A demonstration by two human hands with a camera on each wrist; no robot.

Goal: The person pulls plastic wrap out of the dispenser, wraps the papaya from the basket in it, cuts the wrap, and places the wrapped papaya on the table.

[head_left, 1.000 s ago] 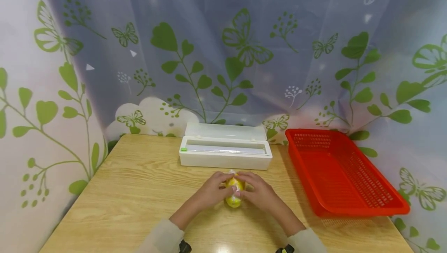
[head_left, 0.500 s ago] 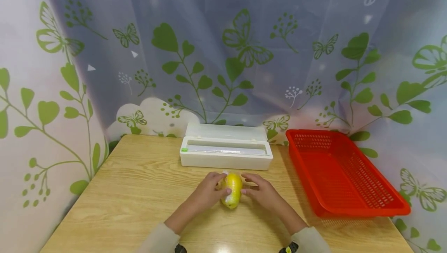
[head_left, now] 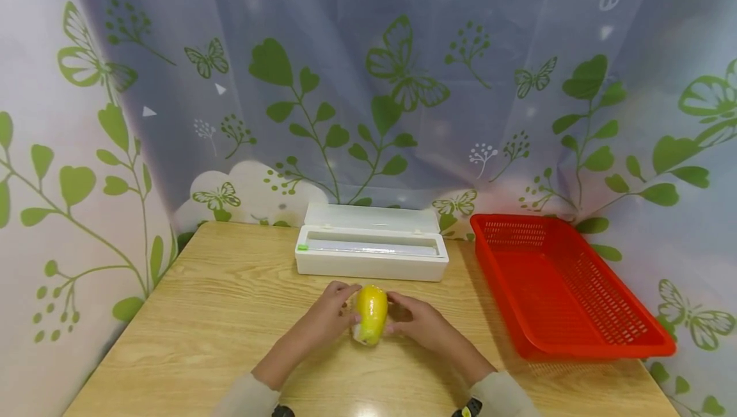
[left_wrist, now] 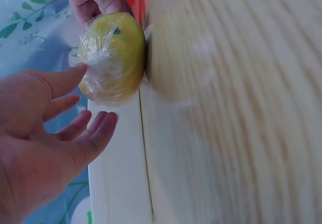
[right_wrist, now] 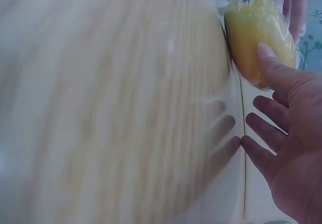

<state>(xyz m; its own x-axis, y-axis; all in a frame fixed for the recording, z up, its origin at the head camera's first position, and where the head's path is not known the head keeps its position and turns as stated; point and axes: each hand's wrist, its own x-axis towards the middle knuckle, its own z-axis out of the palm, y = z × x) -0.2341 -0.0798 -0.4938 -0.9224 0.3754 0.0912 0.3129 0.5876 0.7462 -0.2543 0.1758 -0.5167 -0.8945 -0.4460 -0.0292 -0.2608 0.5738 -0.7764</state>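
A yellow mango [head_left: 370, 314] wrapped in clear cling film lies on the table between both hands. Left of it, the left hand [head_left: 328, 314] has its thumb at the film; in the left wrist view its other fingers spread loosely beside the crumpled wrap. On the opposite side is the right hand [head_left: 423, 322]. From the right wrist view, the right thumb [right_wrist: 271, 65] rests against the mango, while several fingers stretch loosely away from it. The far side of the fruit is partly hidden.
A white cling film dispenser [head_left: 371, 268] with its lid raised stands just behind the hands, a roll inside. The red plastic basket [head_left: 518, 314] occupies the right side of the wooden table [head_left: 230, 314]. A patterned curtain hangs behind.
The mango has turned between the hands and moved slightly left, showing more smooth yellow skin. Both hands have shifted left with it; the right fingers have moved off its top.
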